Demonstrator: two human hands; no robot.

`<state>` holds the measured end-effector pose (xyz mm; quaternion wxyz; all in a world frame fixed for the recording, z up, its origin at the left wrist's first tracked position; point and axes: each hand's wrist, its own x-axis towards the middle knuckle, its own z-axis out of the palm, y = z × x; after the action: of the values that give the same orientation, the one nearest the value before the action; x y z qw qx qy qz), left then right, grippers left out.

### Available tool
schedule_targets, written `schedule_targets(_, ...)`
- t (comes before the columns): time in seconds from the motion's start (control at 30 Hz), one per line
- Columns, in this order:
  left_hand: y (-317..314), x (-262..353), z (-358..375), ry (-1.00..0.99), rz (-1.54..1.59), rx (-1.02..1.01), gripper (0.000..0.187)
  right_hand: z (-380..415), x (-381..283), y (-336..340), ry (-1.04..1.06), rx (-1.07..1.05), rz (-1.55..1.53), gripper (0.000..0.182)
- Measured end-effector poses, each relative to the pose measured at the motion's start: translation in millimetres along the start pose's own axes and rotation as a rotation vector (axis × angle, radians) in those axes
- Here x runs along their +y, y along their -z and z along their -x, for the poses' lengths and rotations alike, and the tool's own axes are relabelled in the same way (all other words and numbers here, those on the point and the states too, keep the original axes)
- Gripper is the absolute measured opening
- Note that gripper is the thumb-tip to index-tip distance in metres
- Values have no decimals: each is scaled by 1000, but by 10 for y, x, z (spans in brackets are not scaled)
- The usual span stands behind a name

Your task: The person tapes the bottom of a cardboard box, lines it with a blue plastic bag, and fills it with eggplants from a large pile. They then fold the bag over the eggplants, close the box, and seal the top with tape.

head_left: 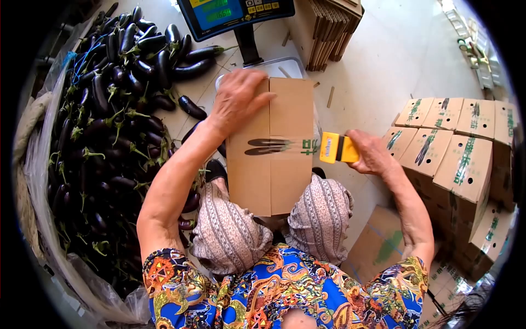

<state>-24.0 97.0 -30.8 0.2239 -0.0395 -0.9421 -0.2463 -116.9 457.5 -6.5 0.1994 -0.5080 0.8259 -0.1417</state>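
A closed cardboard box [249, 181] with printed eggplants and green characters stands between my knees, its two top flaps meeting along a middle seam. My left hand [238, 101] lies with fingers spread on the far left part of the box top. To the right of the box, my right hand [371, 151] grips a yellow tape dispenser [333, 148] with a black band. The dispenser is beside the box's right edge. Clear tape seems to lie across the middle of the flaps.
Many eggplants [98, 131] are piled at the left beside plastic sheeting [41, 181]. A scale display [235, 13] rises above a metal platform [290, 67] ahead. Flattened cartons [329, 33] stand behind. Packed boxes [463, 164] are stacked at the right, a cardboard sheet [378, 241] nearby.
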Motion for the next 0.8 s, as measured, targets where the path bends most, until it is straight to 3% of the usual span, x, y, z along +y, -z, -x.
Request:
schedule_targets(0.03,27,-29,68,17,62,85,36,-76,24,-120,14,8,-53,41)
schedule_targets(0.07,27,-86,221,159,118,168,41,-131,18,-240,12,23,-99,41)
schedule_targets(0.1,-49,-209,467,432,334,203,44,-176,26,-336,11,39,-147,41)
schedule_targets(0.2,-332,-297,1310,920,1171,-155,61,-195,9,-477,-6,102,-204,42)
schedule_targets(0.23,-604,-143,1639,1071,1246,38,61,-172,-13,-515,-9,133,-220,43)
schedule_targets(0.27,-383,97,1402,1141,1416,-3,60,-150,-26,-536,-33,139,-236,43)
schedule_targets(0.4,-605,-6,1165,1038,1716,-288,60,139,-100,-478,-70,166,-180,44)
schedule_targets(0.5,-775,285,743,1113,1867,-303,61,450,-219,-188,-202,211,-124,43)
schedule_targets(0.67,-1363,143,848,893,1516,-282,69,289,-465,295,-267,151,-50,48)
schedule_targets(0.73,-1245,-61,927,948,1441,-327,70,18,-673,386,-263,110,-20,51)
schedule_targets(0.8,-1009,-393,1017,1134,1496,-321,72,-290,-810,437,-197,83,26,52)
